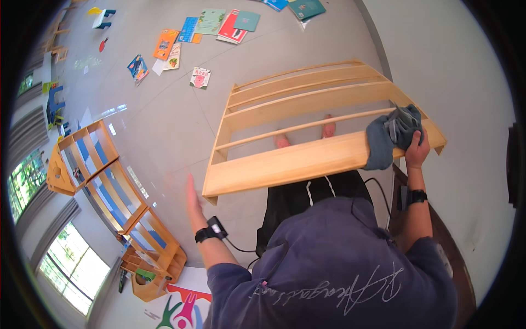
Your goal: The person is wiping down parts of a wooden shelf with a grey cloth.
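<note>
In front of me stands a light wooden rack [285, 163] with slats and round rails across it. A grey-blue cloth [404, 127], bunched up, lies over the right end of its near board, one part hanging past the front edge. My right hand [417, 151] is closed on the bunched cloth at that end. Off the rack's near left corner, my left hand [193, 197] is held edge-on with its fingers stretched out. It holds nothing and looks slightly blurred. Both wrists carry black straps with small devices.
Several books, among them an orange one [165, 44] and a red one [230, 27], lie on the grey floor beyond the rack. Wooden shelving [112, 183] stands along the left. A pale wall [455, 82] rises close on the right. A black cable [241, 249] runs from my left wrist.
</note>
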The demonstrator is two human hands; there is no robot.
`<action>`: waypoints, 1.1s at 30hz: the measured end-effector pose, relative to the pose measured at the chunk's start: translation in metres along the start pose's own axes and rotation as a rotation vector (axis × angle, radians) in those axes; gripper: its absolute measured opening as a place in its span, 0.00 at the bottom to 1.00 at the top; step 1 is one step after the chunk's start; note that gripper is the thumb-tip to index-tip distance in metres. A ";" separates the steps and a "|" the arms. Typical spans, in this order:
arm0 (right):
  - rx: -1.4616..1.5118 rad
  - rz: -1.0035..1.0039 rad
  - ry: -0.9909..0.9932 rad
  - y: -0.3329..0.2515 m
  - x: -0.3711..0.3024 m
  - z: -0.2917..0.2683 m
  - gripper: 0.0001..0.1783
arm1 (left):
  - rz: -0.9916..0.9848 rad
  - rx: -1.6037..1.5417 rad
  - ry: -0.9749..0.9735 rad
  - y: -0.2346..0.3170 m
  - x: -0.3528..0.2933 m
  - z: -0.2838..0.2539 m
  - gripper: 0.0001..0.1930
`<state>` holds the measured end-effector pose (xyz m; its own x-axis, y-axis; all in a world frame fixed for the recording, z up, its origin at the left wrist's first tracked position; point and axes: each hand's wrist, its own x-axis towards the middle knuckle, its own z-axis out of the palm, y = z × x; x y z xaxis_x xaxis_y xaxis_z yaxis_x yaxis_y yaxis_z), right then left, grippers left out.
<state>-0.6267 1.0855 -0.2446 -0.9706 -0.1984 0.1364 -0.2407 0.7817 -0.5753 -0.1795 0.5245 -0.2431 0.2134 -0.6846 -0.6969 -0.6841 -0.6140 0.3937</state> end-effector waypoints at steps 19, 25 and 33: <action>0.086 0.073 -0.096 -0.042 0.024 -0.006 0.23 | -0.210 -0.376 -0.693 -0.020 -0.018 0.069 0.26; -0.235 0.460 -0.062 -0.014 -0.032 -0.045 0.26 | -0.119 -0.305 -0.712 0.010 -0.030 0.076 0.27; 1.044 1.446 0.329 0.085 -0.105 -0.026 0.29 | -0.113 -0.189 -0.883 0.070 -0.039 0.075 0.28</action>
<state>-0.5452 1.1882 -0.2874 -0.3799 0.4398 -0.8138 0.6790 -0.4648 -0.5682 -0.2879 0.5380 -0.2334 -0.3930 -0.1148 -0.9123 -0.5491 -0.7666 0.3330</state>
